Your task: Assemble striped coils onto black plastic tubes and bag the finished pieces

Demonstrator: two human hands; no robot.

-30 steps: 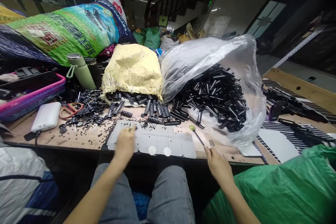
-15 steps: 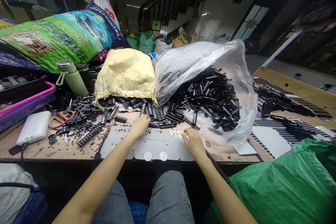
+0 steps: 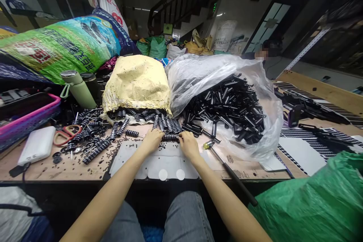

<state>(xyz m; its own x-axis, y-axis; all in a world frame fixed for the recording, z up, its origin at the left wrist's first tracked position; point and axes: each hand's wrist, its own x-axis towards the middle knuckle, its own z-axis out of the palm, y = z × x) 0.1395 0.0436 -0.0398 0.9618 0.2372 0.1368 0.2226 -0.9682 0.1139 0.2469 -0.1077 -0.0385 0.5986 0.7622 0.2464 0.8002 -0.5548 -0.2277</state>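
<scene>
A black ribbed roller (image 3: pixel 170 137) with pale flecks lies crosswise just in front of the yellow sack. At its left end the fingers of my left hand (image 3: pixel 152 141) are closed on it. My right hand (image 3: pixel 188 144) grips the other end, fingertips pinched together. Just beyond my hands, more such rollers (image 3: pixel 166 124) stand packed in a row. To the right of my right hand rests a long tool with a yellow head (image 3: pixel 208 144) and a dark handle (image 3: pixel 236 179) that reaches past the table edge. White sheets (image 3: pixel 159 160) lie below my hands.
Yellow sack (image 3: pixel 137 83) behind the rollers. A clear plastic bag (image 3: pixel 272 117) spills black parts (image 3: pixel 227 106). On the left are scissors (image 3: pixel 67 135), a white power bank (image 3: pixel 37 145), a green flask (image 3: pixel 79 90) and scattered small rings. A green sack (image 3: pixel 306 196) stands front right; a person is behind.
My right hand has left the yellow-headed tool, moved left and taken the roller's right end. My left hand has shifted slightly onto the other end. A person has appeared at the back right.
</scene>
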